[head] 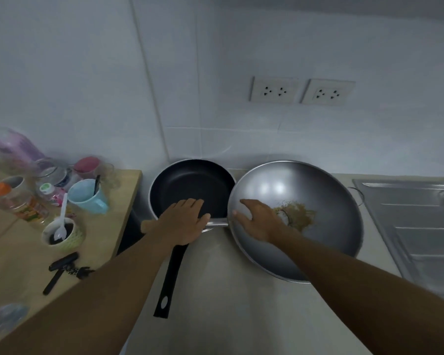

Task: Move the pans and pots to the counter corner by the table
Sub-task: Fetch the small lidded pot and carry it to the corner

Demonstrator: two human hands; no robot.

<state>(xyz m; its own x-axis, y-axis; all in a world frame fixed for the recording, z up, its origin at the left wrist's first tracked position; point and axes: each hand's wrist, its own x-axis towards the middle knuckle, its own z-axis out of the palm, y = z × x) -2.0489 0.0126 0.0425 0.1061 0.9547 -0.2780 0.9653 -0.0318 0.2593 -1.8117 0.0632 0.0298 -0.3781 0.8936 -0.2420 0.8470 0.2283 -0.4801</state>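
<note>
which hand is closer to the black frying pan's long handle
Left. The left hand lies over the base of the handle, at the frying pan's near rim; the right hand is off to the side, over the wok's left rim.

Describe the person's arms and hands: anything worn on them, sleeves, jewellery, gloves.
Both are bare. The left forearm and right forearm show no sleeve as far up as the frame reaches. The left hand and right hand wear no gloves. No watch, bracelet or ring is visible, though the picture is slightly blurred.
</note>
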